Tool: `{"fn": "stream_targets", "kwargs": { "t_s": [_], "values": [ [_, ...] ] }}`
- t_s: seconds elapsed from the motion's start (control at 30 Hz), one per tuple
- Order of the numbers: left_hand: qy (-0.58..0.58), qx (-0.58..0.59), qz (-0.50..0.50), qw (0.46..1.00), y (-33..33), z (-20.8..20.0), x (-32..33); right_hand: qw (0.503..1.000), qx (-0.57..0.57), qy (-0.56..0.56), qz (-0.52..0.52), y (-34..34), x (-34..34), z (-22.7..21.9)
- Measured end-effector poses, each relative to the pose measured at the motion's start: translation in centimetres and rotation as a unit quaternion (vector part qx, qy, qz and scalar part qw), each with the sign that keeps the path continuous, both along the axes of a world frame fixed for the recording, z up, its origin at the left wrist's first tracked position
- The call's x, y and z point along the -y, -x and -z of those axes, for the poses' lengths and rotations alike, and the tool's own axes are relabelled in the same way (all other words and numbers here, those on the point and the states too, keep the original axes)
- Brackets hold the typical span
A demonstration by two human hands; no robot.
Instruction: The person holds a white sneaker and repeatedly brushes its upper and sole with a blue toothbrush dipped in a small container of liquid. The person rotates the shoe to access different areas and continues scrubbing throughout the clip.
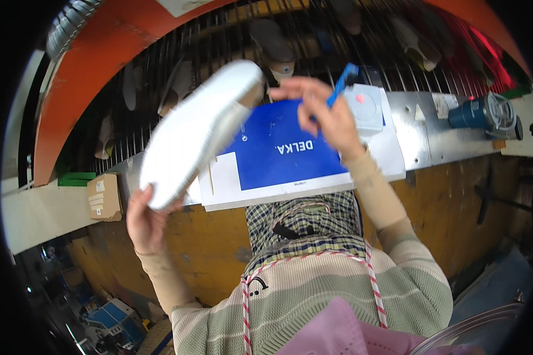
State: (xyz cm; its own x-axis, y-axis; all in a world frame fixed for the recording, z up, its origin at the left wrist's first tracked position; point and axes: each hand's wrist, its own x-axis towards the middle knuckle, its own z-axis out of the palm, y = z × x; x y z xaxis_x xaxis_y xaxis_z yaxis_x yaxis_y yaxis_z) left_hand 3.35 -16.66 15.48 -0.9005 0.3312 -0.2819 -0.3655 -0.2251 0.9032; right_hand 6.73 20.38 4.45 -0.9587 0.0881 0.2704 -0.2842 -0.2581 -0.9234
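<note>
My left hand grips one end of a white-soled shoe, fingers and thumb pressed round it. The shoe is lifted and tilted, its pale sole turned toward me, slightly blurred. My right hand is beside the shoe's far end, index finger stretched toward it without clear contact. Tucked in that hand is a slim blue tool with a dark end; its exact kind is unclear. Below both hands lies a blue and white cardboard sheet.
A pale square dish sits by my right hand. Farther right, a teal tumbler lies along the metal ledge. Several shoes, one grey, rest on the bars beyond, under an orange frame. A small cardboard box stands at left.
</note>
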Motion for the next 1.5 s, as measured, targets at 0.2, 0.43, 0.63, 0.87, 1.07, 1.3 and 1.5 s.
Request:
{"fn": "stream_targets", "kwargs": {
  "t_s": [0.2,0.43,0.63,0.87,1.07,1.3,1.5],
  "values": [
    [0.129,0.129,0.038,0.983,-4.0,2.0,-3.3,0.971,0.233,0.038,-0.05,-3.8,5.6,3.1],
    [0.186,-0.22,0.199,0.937,-3.3,5.7,-3.5,0.979,0.18,0.088,0.042,-5.1,5.7,6.2],
    [0.127,-0.293,0.178,0.931,-0.8,16.7,-9.6,0.973,0.206,0.097,0.022,-5.2,5.4,5.8],
    [0.166,-0.151,0.26,0.939,0.1,23.9,-6.0,0.981,0.182,0.029,0.065,-4.2,2.9,4.0],
    [-0.18,0.115,0.078,0.974,1.6,25.6,-3.4,0.898,0.234,-0.291,0.234,-11.9,-3.3,1.9],
    [-0.407,-0.036,0.072,0.91,2.7,21.3,-3.9,0.747,0.237,-0.548,0.293,-17.9,-4.6,2.6],
    [-0.481,-0.089,0.079,0.869,3.0,16.2,-5.6,0.703,0.228,-0.593,0.319,-17.1,-4.5,4.6]
  ]
}}
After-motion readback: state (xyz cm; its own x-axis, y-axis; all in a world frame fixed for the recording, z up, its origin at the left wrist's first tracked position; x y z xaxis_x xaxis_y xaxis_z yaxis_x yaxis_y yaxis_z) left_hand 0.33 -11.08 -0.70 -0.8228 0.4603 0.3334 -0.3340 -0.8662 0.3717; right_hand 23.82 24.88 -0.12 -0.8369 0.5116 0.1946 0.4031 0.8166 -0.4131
